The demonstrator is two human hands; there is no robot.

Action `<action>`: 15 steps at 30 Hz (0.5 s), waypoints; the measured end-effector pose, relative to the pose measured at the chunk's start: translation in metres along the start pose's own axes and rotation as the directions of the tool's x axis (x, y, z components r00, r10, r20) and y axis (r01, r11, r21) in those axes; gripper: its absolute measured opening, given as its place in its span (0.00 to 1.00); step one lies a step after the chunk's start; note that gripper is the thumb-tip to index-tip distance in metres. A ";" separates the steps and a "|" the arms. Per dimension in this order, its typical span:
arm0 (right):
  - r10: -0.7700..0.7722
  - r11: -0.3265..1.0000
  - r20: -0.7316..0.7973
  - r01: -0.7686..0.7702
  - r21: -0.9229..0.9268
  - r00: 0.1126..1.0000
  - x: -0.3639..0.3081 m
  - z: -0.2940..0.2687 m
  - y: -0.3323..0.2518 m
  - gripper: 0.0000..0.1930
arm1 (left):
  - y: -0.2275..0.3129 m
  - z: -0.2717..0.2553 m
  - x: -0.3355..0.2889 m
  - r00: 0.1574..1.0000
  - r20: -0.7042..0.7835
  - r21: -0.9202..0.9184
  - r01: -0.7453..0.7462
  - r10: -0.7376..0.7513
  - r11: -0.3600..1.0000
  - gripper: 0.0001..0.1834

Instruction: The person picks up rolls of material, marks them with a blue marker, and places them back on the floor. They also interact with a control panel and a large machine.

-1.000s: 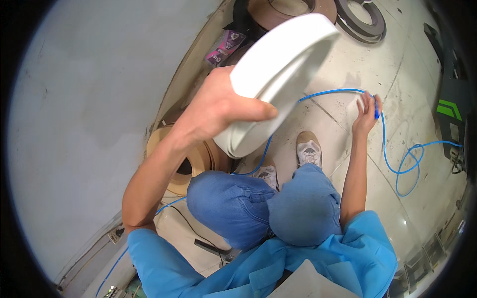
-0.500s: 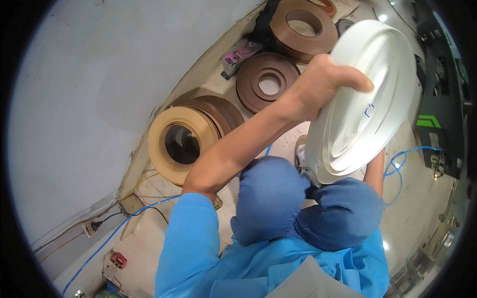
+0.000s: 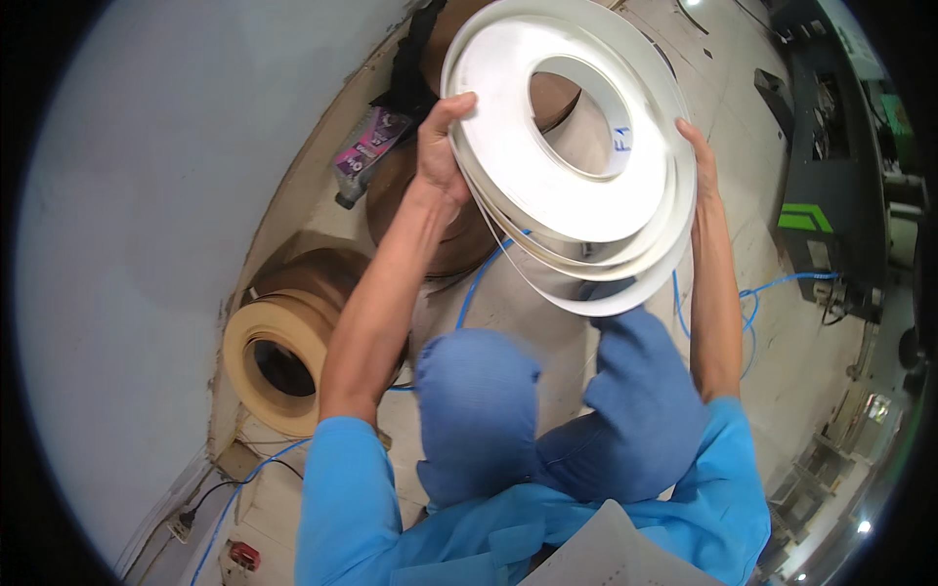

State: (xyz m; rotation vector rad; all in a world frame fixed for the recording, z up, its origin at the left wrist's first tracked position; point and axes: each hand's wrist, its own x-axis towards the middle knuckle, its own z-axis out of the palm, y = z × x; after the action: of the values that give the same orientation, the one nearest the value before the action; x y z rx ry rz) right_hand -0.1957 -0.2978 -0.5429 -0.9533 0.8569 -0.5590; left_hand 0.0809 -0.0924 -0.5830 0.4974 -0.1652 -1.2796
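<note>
Coil of white strip [image 3: 513,161], a flat ring, is hanging between the two hands, its face turning up toward the wearer. Left hand [image 3: 445,151] is clasping the rim, thumb lying over the face, fingers mostly hiding behind. Right hand [image 3: 702,161] is holding the opposite rim; how firmly its fingers are pressing, I cannot tell. Outer turns are sagging below both hands, parting from the packed inner turns.

Handling, by judgement: strip is looking thin, springy, probably plastic; smooth, so likely slippery. Whole coil is probably weighing a fair amount, single turns little. Not seeming brittle, though loose turns could be kinking under a hard pinch. Best hold: hands opposite each other, gathering loose and packed turns together; the centre hole is offering another grip. Pinching outer turns alone would be risking the core slipping out.

Nearby: brown coil [image 3: 391,210] is lying under the left hand, tan coil [image 3: 241,356] beside the left forearm; blue hose [image 3: 474,293] is running between the forearms.
</note>
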 end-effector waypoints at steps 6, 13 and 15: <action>-0.052 0.986 0.149 0.074 -0.150 0.988 0.133 0.032 -0.032 0.27 | 0.021 -0.026 0.062 0.977 -0.160 0.123 -0.124 0.143 0.985 0.35; -0.100 0.969 0.271 0.155 -0.192 0.957 0.250 0.046 -0.026 0.33 | 0.039 -0.061 0.096 0.852 -0.338 0.669 -0.081 0.400 0.739 0.39; -0.174 0.883 0.176 0.233 -0.408 0.969 0.281 0.050 -0.004 0.40 | 0.033 -0.072 0.100 0.742 -0.387 0.885 0.133 0.547 0.447 0.41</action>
State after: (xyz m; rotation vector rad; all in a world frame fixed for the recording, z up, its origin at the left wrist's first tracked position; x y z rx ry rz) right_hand 0.0021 -0.4845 -0.6306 -1.4807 0.7745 -0.4872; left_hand 0.1672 -0.1609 -0.6474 1.7662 -0.3104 -0.5692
